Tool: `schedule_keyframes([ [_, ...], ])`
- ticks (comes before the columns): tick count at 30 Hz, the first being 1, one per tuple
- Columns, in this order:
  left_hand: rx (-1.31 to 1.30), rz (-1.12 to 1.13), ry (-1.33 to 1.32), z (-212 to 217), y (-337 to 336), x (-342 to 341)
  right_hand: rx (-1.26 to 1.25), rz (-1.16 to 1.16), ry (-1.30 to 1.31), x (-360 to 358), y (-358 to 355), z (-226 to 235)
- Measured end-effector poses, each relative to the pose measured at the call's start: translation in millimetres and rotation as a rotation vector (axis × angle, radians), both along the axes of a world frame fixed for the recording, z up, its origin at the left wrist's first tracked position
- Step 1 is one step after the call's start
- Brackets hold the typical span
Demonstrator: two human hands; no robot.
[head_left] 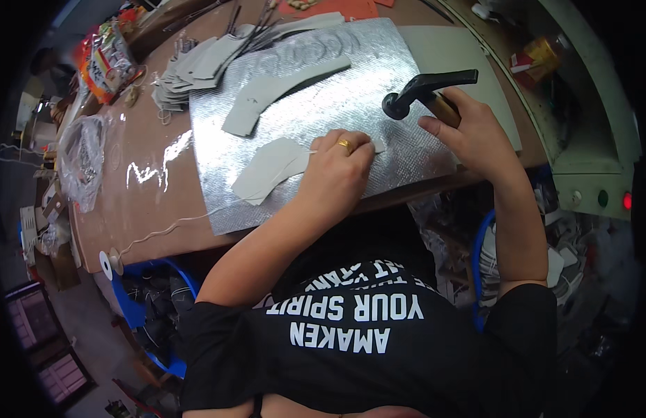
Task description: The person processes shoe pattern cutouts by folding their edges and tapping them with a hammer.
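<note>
My right hand [476, 132] is wrapped round the wooden handle of a hammer [424, 87]. Its black head is raised above the shiny silver sheet [399, 160]. My left hand [339, 167], with a gold ring on one finger, is closed over a pale grey curved flat piece [270, 167] lying on that sheet. The fingers cover part of the piece, and one narrow end shows just to their right. Beyond it rests another curved pale piece [274, 90], flat and apart from both hands.
A stack of similar pale pieces [197, 66] lies at the back left. A thin cord runs from a white spool [111, 265] at the table's left edge to the sheet. Clear plastic bags [82, 157] and a colourful packet [103, 63] sit at left. Blue bins [156, 313] stand below.
</note>
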State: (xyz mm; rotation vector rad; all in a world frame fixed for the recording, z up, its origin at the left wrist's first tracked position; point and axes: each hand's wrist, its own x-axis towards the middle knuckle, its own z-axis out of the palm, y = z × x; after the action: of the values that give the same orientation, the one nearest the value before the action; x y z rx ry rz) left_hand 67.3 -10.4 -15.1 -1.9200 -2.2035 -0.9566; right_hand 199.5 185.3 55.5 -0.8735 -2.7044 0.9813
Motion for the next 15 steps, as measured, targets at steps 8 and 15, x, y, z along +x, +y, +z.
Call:
schedule_keyframes([
  [8,0.032,0.037,-0.072,-11,23,4,0.188,0.228,-0.167,30,3,-11],
  [15,-0.183,0.157,-0.325,5,31,4,0.433,0.256,-0.143,10,4,-23],
])
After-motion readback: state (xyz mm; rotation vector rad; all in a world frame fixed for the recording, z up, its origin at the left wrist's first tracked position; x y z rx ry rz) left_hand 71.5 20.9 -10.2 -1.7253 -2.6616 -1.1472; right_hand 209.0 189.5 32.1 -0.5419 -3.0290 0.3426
